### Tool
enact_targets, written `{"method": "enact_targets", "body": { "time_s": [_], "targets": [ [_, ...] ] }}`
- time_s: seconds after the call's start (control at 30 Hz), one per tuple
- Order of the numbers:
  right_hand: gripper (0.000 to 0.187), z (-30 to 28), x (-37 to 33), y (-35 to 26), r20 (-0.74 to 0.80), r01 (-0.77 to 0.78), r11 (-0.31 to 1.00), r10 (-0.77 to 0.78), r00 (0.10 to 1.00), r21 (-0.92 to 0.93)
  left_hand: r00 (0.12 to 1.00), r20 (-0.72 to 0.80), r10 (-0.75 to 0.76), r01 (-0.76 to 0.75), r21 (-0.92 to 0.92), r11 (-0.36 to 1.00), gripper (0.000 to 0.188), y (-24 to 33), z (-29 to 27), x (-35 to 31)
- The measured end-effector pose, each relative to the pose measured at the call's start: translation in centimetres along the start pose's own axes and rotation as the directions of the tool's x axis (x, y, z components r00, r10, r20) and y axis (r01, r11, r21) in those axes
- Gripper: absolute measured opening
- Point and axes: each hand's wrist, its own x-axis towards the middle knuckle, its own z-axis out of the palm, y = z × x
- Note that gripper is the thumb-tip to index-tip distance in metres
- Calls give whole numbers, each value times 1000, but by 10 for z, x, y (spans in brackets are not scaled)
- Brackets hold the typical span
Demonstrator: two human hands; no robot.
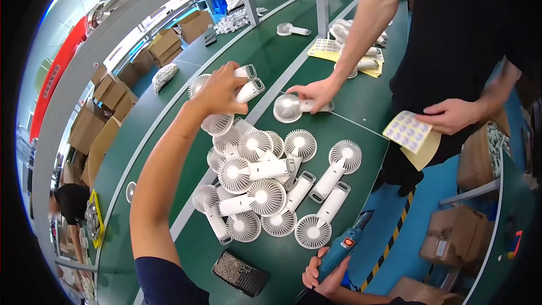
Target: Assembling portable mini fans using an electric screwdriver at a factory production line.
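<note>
My left hand (220, 91) reaches far out over the bench, its fingers closed around white handheld fans (250, 90); two handles stick out to its right. Just nearer lies a heap of similar white fans (270, 169), with round ribbed heads and slotted handle ends. Low in the view, my right hand (327, 274) wraps round a teal electric screwdriver (342, 247), whose dark tip points up and right. Close to the bench's near edge, a black tray (257, 283) holds many small metal screws (234, 268).
Across the bench, a co-worker's hand (319, 93) touches a fan (288, 108); their other hand holds a sticker sheet (407, 131). More fans and yellow sheets (324, 49) lie farther back. A metal post (320, 5) rises there. Cardboard boxes (451, 234) stand at right.
</note>
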Motion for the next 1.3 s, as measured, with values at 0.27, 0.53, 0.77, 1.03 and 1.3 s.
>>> {"method": "enact_targets", "body": {
  "time_s": [0.27,0.53,0.77,1.03,1.3],
  "targets": [
    [72,18,1,0,-126,51,995,-62,990,-86,976,176,128,-147,98,984,49,3,79,68],
    [69,18,-1,0,-155,96,985,-118,981,-142,938,324,125,-119,-38,992,52,43,130,121],
    [59,15,3,-6,-49,65,996,-68,996,-60,869,452,201,-149,-148,978,57,42,140,96],
    [70,20,11,-10,186,8,1000,-13,982,26,573,-671,-471,578,-76,812,52,-23,23,-155],
    [79,-13,14,-26,223,27,995,-6,975,-91,-216,-429,-877,976,-111,-186,35,-52,87,-415]
  ]
}}
